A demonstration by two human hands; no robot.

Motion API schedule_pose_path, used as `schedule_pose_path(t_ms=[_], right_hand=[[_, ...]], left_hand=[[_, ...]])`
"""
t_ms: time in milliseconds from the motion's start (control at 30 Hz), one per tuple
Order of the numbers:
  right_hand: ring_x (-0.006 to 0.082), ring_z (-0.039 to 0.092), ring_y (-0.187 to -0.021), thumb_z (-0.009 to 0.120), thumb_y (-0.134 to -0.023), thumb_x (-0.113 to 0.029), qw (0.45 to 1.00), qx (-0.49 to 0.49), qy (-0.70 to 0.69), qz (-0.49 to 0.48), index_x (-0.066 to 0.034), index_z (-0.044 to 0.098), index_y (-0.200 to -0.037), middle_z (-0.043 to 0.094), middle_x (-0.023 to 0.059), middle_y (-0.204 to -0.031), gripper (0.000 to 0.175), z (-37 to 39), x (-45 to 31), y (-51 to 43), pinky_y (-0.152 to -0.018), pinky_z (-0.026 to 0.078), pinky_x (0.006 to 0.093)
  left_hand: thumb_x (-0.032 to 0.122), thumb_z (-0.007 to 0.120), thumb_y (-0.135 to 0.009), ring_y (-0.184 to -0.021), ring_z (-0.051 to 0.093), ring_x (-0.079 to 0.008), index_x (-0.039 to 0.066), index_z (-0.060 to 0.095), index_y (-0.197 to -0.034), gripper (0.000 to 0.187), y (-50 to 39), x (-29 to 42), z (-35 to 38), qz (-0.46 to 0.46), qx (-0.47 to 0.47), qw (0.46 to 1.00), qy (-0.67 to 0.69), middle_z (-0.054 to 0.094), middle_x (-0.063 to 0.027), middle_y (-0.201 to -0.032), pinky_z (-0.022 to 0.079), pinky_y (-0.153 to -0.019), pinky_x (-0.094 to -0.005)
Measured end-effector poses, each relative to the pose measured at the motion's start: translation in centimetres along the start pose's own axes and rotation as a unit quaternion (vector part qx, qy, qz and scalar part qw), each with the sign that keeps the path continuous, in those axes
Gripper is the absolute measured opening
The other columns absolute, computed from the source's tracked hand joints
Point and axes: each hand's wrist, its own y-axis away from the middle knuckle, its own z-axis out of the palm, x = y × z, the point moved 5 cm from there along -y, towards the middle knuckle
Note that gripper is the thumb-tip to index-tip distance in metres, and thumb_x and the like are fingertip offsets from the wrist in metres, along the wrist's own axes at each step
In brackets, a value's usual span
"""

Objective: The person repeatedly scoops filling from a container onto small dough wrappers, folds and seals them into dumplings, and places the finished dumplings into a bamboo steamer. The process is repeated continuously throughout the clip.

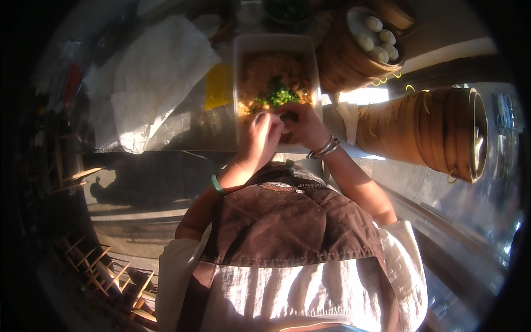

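My left hand [262, 135], with a green bangle on its wrist, and my right hand [306, 124], with silver bangles, meet over the near end of a plastic tub [275, 38]. Their fingers are pinched together around a small pale piece of dough [283, 119], mostly hidden by the fingers. Inside the tub lies a brown minced filling [269, 64], paler towards the near side. A heap of chopped green onion [284, 96] rests on it, just beyond my fingers.
Right of the tub, a bamboo steamer stack [340, 54] holds several white buns [378, 54] on top. Another tall steamer stack [398, 124] stands nearer, at the right. A white cloth [153, 79] covers something at the left, near a yellow sheet [218, 87]. Wooden stools [112, 274] stand at lower left.
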Motion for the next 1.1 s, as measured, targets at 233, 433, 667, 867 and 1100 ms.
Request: schedule_pose_path(t_ms=[233, 433, 667, 867, 1100], right_hand=[[0.018, 0.062, -0.071, 0.057, -0.072, 0.001, 0.997, -0.004, 0.022, -0.072, -0.0002, 0.065, -0.1, 0.066, 0.0139, -0.081, 0.029, -0.1, -1.3, 0.3, -0.067, 0.049, 0.0303], [0.024, 0.064, -0.077, 0.057, -0.071, 0.001, 0.988, -0.05, 0.077, -0.127, -0.0009, 0.064, -0.103, 0.065, 0.0167, -0.085, 0.033, 0.4, -1.9, 0.2, -0.07, 0.049, 0.0309], [0.017, 0.063, -0.082, 0.059, -0.073, -0.001, 0.991, -0.037, -0.115, -0.064, -0.0019, 0.062, -0.11, 0.067, 0.008, -0.089, 0.037, -0.5, -1.2, -0.4, -0.071, 0.049, 0.0299], [0.0234, 0.064, -0.073, 0.058, -0.07, 0.002, 0.983, 0.034, 0.099, -0.15, -0.0008, 0.065, -0.101, 0.065, 0.0161, -0.084, 0.032, 0.2, -2.1, 0.9, -0.067, 0.05, 0.0314], [0.0142, 0.064, -0.081, 0.061, -0.073, 0.008, 0.99, 0.018, 0.089, -0.11, -0.0052, 0.051, -0.125, 0.068, 0.0112, -0.095, 0.055, 0.3, -1.9, 0.8, -0.072, 0.051, 0.0278]], left_hand=[[-0.005, 0.067, -0.073, -0.073, 0.058, -0.0256, 0.001, 0.054, -0.085, 0.019, -0.6, -0.3, -1.0, 0.002, -0.004, 0.998, -0.067, 0.055, -0.0118, -0.081, 0.048, -0.064, -0.0326], [-0.008, 0.064, -0.072, -0.073, 0.057, -0.0262, 0.001, 0.054, -0.081, 0.016, -0.7, 0.6, -1.2, 0.042, -0.032, 0.998, -0.019, 0.056, -0.0106, -0.08, 0.046, -0.062, -0.0318], [-0.001, 0.061, -0.083, -0.066, 0.059, -0.0131, 0.001, 0.054, -0.084, 0.007, 0.7, -1.6, -0.6, -0.175, -0.012, 0.978, 0.111, 0.062, -0.0082, -0.075, 0.046, -0.06, -0.0259], [-0.003, 0.063, -0.078, -0.064, 0.061, -0.0289, 0.003, 0.052, -0.09, 0.018, 0.8, 0.5, 0.0, 0.056, -0.028, 0.995, -0.076, 0.06, -0.0137, -0.073, 0.048, -0.057, -0.0354], [-0.005, 0.066, -0.078, -0.069, 0.061, -0.019, 0.0, 0.053, -0.087, 0.016, 0.1, 0.0, -0.7, -0.016, -0.035, 0.999, -0.026, 0.06, -0.0099, -0.078, 0.048, -0.061, -0.0283]])
